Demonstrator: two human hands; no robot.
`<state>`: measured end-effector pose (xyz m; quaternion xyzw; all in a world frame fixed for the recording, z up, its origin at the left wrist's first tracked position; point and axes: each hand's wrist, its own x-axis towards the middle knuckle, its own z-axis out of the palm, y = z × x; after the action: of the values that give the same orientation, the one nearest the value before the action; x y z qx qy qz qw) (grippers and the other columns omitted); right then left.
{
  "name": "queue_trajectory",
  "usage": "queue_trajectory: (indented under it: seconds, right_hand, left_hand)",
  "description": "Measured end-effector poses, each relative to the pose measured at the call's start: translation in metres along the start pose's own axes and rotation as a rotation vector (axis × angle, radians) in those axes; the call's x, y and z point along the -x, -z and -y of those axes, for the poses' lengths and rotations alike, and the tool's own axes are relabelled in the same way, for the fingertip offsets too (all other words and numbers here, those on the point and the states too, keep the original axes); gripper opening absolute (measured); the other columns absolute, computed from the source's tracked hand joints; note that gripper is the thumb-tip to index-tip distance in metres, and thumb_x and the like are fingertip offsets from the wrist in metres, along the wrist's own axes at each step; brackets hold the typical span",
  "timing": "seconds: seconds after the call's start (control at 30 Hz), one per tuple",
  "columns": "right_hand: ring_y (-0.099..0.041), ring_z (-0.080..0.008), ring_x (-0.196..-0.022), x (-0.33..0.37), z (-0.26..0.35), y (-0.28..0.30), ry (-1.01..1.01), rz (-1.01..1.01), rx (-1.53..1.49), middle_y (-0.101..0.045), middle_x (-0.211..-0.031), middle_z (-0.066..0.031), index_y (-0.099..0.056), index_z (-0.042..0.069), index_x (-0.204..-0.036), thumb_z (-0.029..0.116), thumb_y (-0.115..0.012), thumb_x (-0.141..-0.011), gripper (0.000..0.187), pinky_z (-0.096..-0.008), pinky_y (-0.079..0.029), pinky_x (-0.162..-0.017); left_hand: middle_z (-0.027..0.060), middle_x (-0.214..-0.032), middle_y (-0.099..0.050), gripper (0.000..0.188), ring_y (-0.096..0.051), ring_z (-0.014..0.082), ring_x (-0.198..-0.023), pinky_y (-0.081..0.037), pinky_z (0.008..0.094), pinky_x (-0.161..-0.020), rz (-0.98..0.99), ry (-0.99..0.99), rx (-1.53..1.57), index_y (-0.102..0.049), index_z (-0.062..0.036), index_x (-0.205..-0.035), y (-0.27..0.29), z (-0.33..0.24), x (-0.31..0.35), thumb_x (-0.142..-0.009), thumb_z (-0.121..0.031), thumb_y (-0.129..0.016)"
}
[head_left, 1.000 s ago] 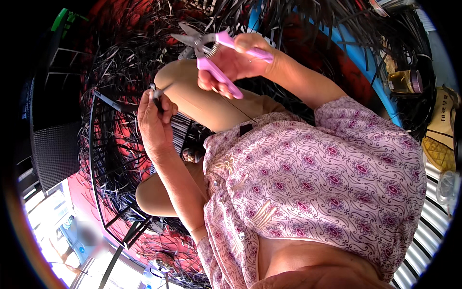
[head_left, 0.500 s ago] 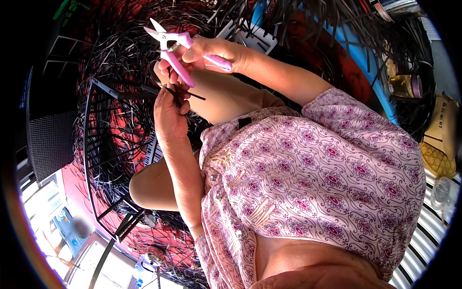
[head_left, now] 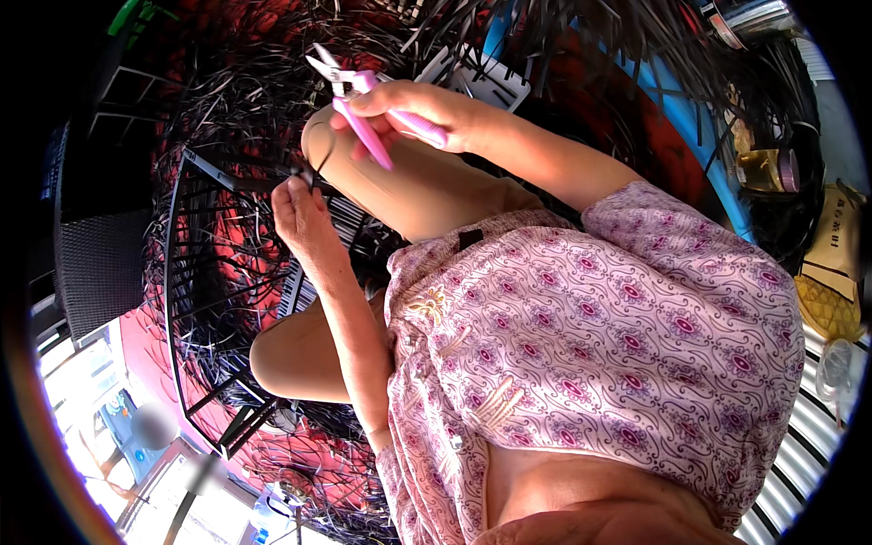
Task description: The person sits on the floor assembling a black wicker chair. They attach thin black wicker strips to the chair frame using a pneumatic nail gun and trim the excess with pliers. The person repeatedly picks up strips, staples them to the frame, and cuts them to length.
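Writing: dark printed characters on the tan bag at the right edge, small and bent by the lens
Shears: one pair, pink handles and silver blades, in the right hand above a knee, blades parted and pointing up and left
Right grip: the right hand is wrapped around the shears, thumb over the handles, the lower handle showing below the fingers
Left grip: the left hand has its fingertips pinched on a black strip
Strip: one thin, curved black strip rising from the left fingertips in front of a knee, its free end apart from the blades
Knees: two, in tan trousers, one behind each forearm
Frame: one black barred frame left of the left hand
Panel: one black woven panel farther left
Loose strips: too many to count, tangled over red ground
Tray: one white tray, partly hidden beyond the right forearm
Bar: one long blue bar slanting down behind the right arm
Jar: one, amber inside with a purplish lid
Yellow item: one, quilted, just below the bag
Shirt: one, pale with a purple pattern
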<state>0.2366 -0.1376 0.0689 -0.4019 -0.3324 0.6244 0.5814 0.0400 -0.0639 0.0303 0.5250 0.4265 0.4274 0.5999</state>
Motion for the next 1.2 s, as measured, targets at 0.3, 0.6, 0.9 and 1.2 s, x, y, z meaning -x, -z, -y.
queue_trajectory:
  seconds: [0.3, 0.6, 0.9, 1.2]
  right_hand:
    - [-0.066, -0.0271, -0.081, 0.033, -0.003, -0.015, -0.409, 0.204, -0.173, -0.063, -0.094, -0.0140, -0.058, -0.006, -0.106, 0.058, -0.054, -0.087, 0.066, -0.0359, -0.053, -0.068]
    - [-0.061, -0.0186, -0.073, 0.033, -0.001, -0.023, -0.108, 0.085, -0.520, -0.062, -0.090, -0.0116, -0.053, 0.002, -0.113, 0.028, -0.067, -0.084, 0.041, -0.0321, -0.051, -0.062]
    - [-0.057, -0.0238, -0.083, 0.102, 0.045, 0.096, 0.300, -0.072, -0.610, -0.059, -0.094, -0.0125, -0.056, -0.007, -0.110, 0.050, -0.060, -0.084, 0.062, -0.0387, -0.045, -0.082]
    - [-0.060, -0.0276, -0.090, 0.120, 0.020, 0.059, 0.367, -0.144, -0.550, -0.060, -0.100, -0.0146, -0.051, -0.009, -0.117, 0.051, -0.058, -0.085, 0.068, -0.0410, -0.049, -0.083]
  left_hand:
    - [0.0082, -0.080, -0.062, 0.021, -0.049, 0.0126, -0.060, -0.044, 0.0279, -0.056, -0.155, -0.425, -0.532, -0.057, -0.0008, -0.097, 0.005, -0.010, -0.003, -0.100, -0.019, -0.047]
    - [0.0054, -0.075, -0.058, 0.018, -0.047, 0.0098, -0.060, -0.041, 0.0243, -0.054, -0.062, -0.466, -0.506, -0.056, -0.0023, -0.098, -0.015, -0.021, 0.010, -0.100, -0.019, -0.050]
    - [0.0017, -0.063, -0.054, 0.022, -0.047, 0.0087, -0.057, -0.039, 0.0260, -0.054, 0.344, 0.214, -0.364, -0.061, -0.0005, -0.090, -0.082, 0.013, -0.027, -0.094, -0.020, -0.053]
    - [0.0127, -0.077, -0.062, 0.013, -0.061, 0.0211, -0.058, -0.045, 0.0305, -0.040, 0.565, 0.762, -0.559, -0.057, 0.0021, -0.093, -0.201, 0.117, -0.123, -0.092, -0.007, -0.048]
